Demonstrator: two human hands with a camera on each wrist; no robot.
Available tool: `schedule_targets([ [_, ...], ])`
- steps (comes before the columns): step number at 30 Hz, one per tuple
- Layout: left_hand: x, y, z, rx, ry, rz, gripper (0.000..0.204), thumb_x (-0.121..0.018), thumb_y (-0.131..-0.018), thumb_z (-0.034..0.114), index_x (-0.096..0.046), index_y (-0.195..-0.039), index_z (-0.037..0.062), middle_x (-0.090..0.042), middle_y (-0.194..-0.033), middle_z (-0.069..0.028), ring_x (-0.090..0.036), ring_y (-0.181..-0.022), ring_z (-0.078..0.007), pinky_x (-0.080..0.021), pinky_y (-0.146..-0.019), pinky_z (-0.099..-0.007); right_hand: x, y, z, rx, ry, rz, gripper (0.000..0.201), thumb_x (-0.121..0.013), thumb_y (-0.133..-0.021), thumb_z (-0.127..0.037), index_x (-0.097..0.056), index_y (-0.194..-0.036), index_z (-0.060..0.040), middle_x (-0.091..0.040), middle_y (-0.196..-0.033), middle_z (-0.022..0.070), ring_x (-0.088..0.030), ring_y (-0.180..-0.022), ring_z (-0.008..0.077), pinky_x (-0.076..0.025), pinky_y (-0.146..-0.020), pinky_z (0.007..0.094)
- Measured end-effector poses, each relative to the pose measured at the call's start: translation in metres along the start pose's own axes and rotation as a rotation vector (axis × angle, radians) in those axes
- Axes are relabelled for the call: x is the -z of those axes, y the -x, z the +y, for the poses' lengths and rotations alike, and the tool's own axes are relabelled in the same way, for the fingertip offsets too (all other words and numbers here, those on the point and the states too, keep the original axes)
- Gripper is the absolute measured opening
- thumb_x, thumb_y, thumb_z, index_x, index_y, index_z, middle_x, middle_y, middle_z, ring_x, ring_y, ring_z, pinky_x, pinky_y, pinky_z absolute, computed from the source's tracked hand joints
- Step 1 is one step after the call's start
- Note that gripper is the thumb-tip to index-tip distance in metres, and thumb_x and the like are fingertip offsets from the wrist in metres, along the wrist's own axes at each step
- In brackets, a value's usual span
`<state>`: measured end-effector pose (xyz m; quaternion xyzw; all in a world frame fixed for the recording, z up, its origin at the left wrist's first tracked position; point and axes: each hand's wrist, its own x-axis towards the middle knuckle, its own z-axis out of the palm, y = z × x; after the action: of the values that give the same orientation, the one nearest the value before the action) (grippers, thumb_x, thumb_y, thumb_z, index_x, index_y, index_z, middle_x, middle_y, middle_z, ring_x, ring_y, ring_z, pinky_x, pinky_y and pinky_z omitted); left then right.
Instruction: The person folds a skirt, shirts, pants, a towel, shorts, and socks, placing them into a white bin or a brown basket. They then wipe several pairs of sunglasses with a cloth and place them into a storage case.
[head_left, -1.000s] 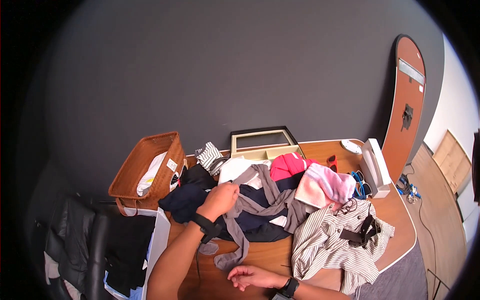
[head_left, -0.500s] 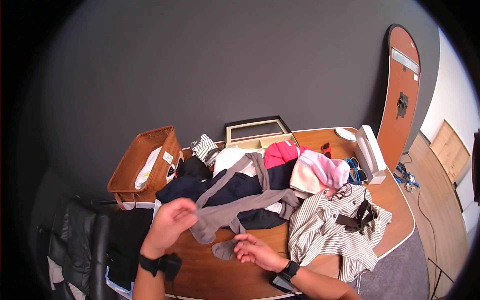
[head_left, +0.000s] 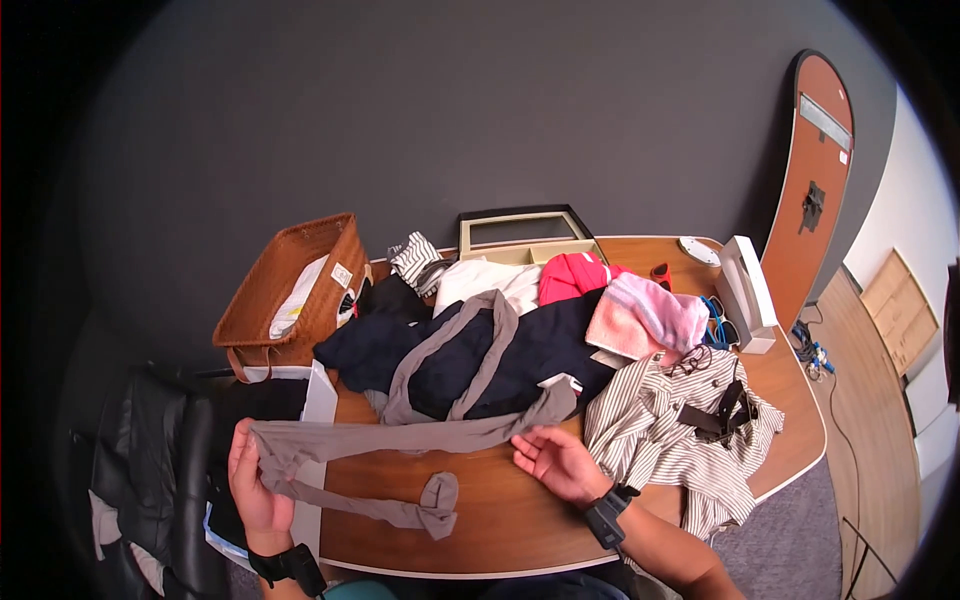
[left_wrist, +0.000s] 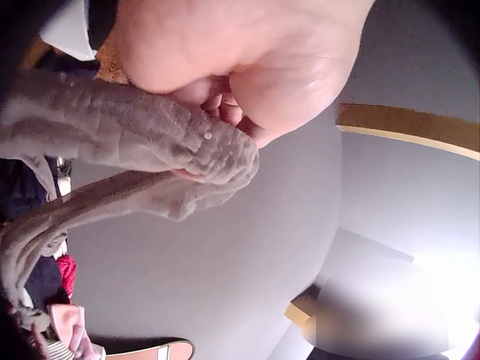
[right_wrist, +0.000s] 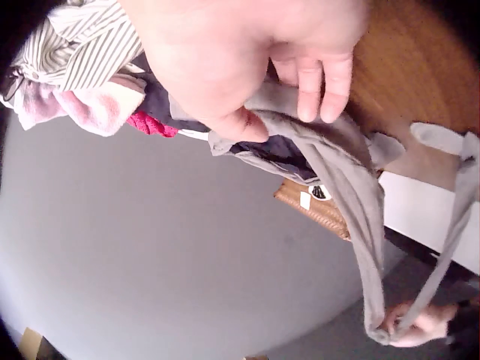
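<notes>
Head view: grey tights drawn across between two hands

The left hand [head_left: 258,490] has its fingers curled round the grey tights [head_left: 370,438], gripping them where the cloth doubles back. From there one length runs across to the right hand [head_left: 565,467], whose fingers are relaxed and slightly bent, thumb apart from them. The cloth lies right at those fingers; whether they have any hold on it, I cannot tell.

A second length trails from the left hand toward the space between the hands, its end low over the wooden table [head_left: 490,535]. More of the tights lies looped beyond both hands, on a navy garment [head_left: 550,350].

Just beside the right hand, on its outer side, is a striped shirt [head_left: 630,425]; beyond that hand lies a pink towel [head_left: 640,320]. A wicker basket [head_left: 322,318] stands beyond the left hand.
</notes>
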<state>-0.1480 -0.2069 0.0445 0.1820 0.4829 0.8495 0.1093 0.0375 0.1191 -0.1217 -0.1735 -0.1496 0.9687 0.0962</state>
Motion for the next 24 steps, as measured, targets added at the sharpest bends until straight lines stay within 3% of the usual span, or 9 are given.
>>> schedule_targets([
  [6, 0.003, 0.003, -0.006, 0.006, -0.074, 0.097, 0.018, -0.052, -0.097, 0.017, -0.054, -0.114, 0.0086, -0.063, -0.1, -0.0018, -0.06, -0.086, -0.0103, -0.045, -0.066, -0.0245, -0.011, 0.012, -0.006, -0.192, 0.061, -0.07, 0.013, -0.059, -0.095, -0.017, -0.059, -0.104, -0.0072, -0.065, -0.101, 0.0057, -0.065, -0.094, 0.0189, -0.053, -0.084, 0.035],
  [8, 0.006, 0.002, -0.009, 0.018, -0.096, 0.12, 0.018, -0.052, -0.097, 0.017, -0.055, -0.113, 0.0089, -0.063, -0.099, -0.0012, -0.06, -0.086, -0.0097, -0.045, -0.065, -0.0245, -0.032, 0.03, -0.016, -0.371, 0.73, -0.192, 0.019, -0.056, -0.096, -0.015, -0.059, -0.113, -0.0059, -0.065, -0.103, 0.0052, -0.064, -0.09, 0.0153, -0.053, -0.079, 0.0283],
  [10, 0.007, 0.003, -0.013, 0.03, -0.116, 0.143, 0.017, -0.052, -0.098, 0.017, -0.055, -0.112, 0.0091, -0.063, -0.098, -0.0006, -0.059, -0.085, -0.0092, -0.045, -0.065, -0.0244, -0.027, 0.024, -0.03, -0.02, 1.184, -0.283, 0.027, -0.06, -0.092, -0.011, -0.057, -0.117, -0.0011, -0.064, -0.105, 0.0069, -0.063, -0.091, 0.0153, -0.052, -0.077, 0.0276],
  [12, 0.007, 0.002, -0.016, 0.037, -0.127, 0.117, 0.015, -0.053, -0.098, 0.017, -0.055, -0.111, 0.0092, -0.063, -0.096, 0.0003, -0.059, -0.084, -0.0084, -0.045, -0.066, -0.0246, -0.047, 0.018, -0.044, 0.496, 1.72, -0.064, 0.037, -0.064, -0.085, -0.009, -0.055, -0.119, 0.0007, -0.063, -0.108, 0.0135, -0.063, -0.095, 0.025, -0.052, -0.084, 0.0345],
  [15, 0.005, -0.002, -0.021, 0.038, -0.136, 0.126, 0.014, -0.052, -0.098, 0.016, -0.055, -0.11, 0.009, -0.062, -0.094, 0.0007, -0.058, -0.083, -0.0077, -0.044, -0.066, -0.0243, -0.043, -0.011, -0.056, 0.948, 2.101, -0.089, 0.044, -0.066, -0.079, -0.009, -0.055, -0.121, 0.0002, -0.061, -0.111, 0.0191, -0.06, -0.103, 0.0353, -0.048, -0.092, 0.0393],
  [16, 0.006, -0.003, -0.022, 0.035, -0.143, 0.112, 0.013, -0.052, -0.098, 0.016, -0.055, -0.109, 0.0089, -0.062, -0.094, 0.0008, -0.057, -0.082, -0.0075, -0.044, -0.066, -0.024, -0.038, -0.018, -0.057, 0.95, 2.099, -0.09, 0.044, -0.066, -0.079, -0.009, -0.055, -0.121, 0.0002, -0.061, -0.111, 0.0191, -0.06, -0.103, 0.0353, -0.048, -0.092, 0.0393],
  [19, 0.009, -0.006, -0.02, 0.026, -0.136, 0.117, 0.012, -0.051, -0.099, 0.014, -0.055, -0.108, 0.009, -0.061, -0.093, 0.0008, -0.057, -0.084, -0.0079, -0.046, -0.07, -0.0244, -0.036, -0.028, -0.057, 0.333, 2.263, -0.178, 0.046, -0.068, -0.076, -0.015, -0.058, -0.119, -0.0016, -0.062, -0.111, 0.0192, -0.057, -0.109, 0.0366, -0.046, -0.094, 0.0401],
  [23, 0.025, -0.012, -0.026, 0.016, -0.139, 0.145, 0.015, -0.055, -0.094, 0.008, -0.056, -0.109, 0.0072, -0.059, -0.1, -0.0013, -0.057, -0.087, -0.0097, -0.046, -0.077, -0.0244, -0.062, -0.002, -0.072, 0.382, 2.134, -0.32, 0.032, -0.069, -0.076, -0.013, -0.062, -0.104, -0.0011, -0.062, -0.106, 0.019, -0.059, -0.104, 0.0335, -0.047, -0.088, 0.0363],
  [24, 0.035, -0.018, -0.034, -0.123, -0.545, 0.125, 0.02, -0.057, -0.091, 0.005, -0.056, -0.111, 0.0062, -0.058, -0.105, -0.0027, -0.056, -0.091, -0.0117, -0.046, -0.081, -0.0259, -0.077, 0.007, -0.077, 0.378, 2.135, -0.322, 0.032, -0.069, -0.076, -0.013, -0.062, -0.104, -0.0011, -0.062, -0.106, 0.019, -0.059, -0.104, 0.0335, -0.047, -0.088, 0.0363],
])
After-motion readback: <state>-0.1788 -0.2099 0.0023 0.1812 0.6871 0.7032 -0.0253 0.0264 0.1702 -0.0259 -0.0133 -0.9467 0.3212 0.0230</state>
